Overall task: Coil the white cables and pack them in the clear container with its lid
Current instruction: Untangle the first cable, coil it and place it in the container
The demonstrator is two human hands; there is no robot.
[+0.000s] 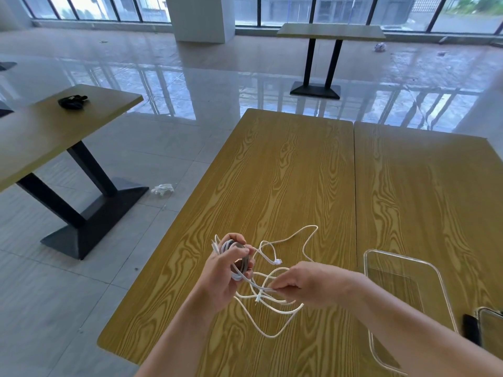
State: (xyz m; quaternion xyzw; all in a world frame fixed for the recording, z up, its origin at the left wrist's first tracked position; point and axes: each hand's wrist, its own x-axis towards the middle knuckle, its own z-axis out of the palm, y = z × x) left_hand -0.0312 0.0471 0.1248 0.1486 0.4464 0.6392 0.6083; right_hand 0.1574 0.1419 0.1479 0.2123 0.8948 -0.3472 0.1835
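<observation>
Though uncoiled, cable (275, 295) between grips (226, 270).

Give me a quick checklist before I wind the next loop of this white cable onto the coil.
1. Coil held in left hand: ok.
2. Right hand pinching the loose cable: ok.
3. Loose cable free of tangles: not ok, strands cross on the table.
4. Free connector end in sight: ok.
5. Clear container open, nothing visible in it: ok.
6. Lid within reach: cannot tell, only a clear edge shows at right.
</observation>
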